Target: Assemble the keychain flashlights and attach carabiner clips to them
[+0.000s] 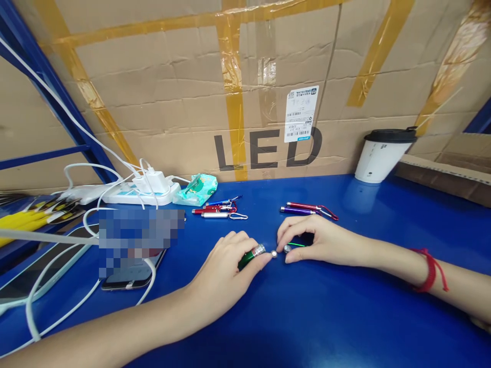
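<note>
1. Green tube point(246, 259): your left hand point(229, 258) holds it, silver end point(259, 250) facing right, presumably for access.
2. Your right hand point(312, 237) curls narrowly around a silver cap point(287, 249); whether gripping, I cannot tell.
3. Pens point(215, 215) lie beyond, probably leaving you room.

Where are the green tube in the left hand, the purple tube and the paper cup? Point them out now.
Green tube point(249, 258): head view, on the exposed green barrel.
Purple tube point(298, 211): head view, mid-barrel.
Paper cup point(380, 161): head view, on its white side wall.
</note>
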Demonstrator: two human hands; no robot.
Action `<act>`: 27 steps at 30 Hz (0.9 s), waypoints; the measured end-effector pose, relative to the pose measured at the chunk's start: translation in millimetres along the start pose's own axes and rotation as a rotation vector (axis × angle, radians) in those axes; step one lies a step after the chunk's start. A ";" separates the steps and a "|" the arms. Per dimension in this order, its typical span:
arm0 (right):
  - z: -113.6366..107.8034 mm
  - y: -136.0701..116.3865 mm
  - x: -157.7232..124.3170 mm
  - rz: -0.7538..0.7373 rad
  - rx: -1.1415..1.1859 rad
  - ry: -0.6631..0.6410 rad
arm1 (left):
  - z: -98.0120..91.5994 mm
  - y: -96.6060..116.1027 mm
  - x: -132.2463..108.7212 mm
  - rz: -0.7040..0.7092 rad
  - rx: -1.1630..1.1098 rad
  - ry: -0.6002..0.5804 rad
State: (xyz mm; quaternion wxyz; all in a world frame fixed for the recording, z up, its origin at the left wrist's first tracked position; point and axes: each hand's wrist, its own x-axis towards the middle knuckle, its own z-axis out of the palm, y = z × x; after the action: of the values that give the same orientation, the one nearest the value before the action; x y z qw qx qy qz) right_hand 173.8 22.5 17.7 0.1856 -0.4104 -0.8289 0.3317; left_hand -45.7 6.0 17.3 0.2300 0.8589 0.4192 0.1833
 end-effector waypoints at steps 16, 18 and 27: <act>7.7 -0.4 -0.4 0.075 -0.249 0.265 | -5.3 0.9 -0.3 0.021 -0.389 0.053; 10.7 1.9 -2.0 -0.038 -0.380 0.232 | -5.2 0.6 0.3 0.020 -0.392 0.042; 29.3 -17.4 -10.3 -0.068 -0.535 0.189 | -3.9 1.5 -0.1 0.012 -0.426 0.027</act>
State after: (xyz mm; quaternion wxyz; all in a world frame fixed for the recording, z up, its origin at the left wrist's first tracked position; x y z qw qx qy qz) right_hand 153.2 -5.1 8.7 0.1581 -0.4457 -0.8794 0.0552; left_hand -46.8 6.1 21.3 0.3995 0.7909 0.3691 0.2805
